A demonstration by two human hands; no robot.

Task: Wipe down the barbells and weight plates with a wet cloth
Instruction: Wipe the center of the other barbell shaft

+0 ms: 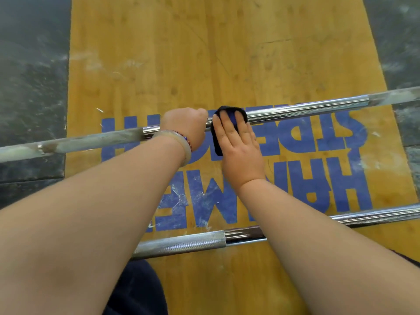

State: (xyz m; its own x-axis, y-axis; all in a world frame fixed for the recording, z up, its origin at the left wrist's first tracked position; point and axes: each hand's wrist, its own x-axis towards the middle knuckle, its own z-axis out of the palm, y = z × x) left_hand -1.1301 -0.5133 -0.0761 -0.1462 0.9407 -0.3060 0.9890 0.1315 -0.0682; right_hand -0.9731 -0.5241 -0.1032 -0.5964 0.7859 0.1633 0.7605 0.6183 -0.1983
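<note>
A long steel barbell [306, 109] runs across the wooden platform, shiny in its middle and chalky white toward both ends. My left hand [184, 126] grips the bar near its centre, fingers curled round it. Right beside it my right hand [238, 142] lies over a dark blue cloth [217, 142] and wraps it onto the bar, the fingers bent over the far side. A second barbell [186, 243] with a knurled grip lies nearer to me, passing under my right forearm. No weight plates are in view.
The yellow wooden platform [204, 53] carries large blue lettering [318, 178] dusted with chalk. Dark rubber flooring [29, 76] lies on both sides of it. My knee in dark clothing [136, 289] shows at the bottom edge.
</note>
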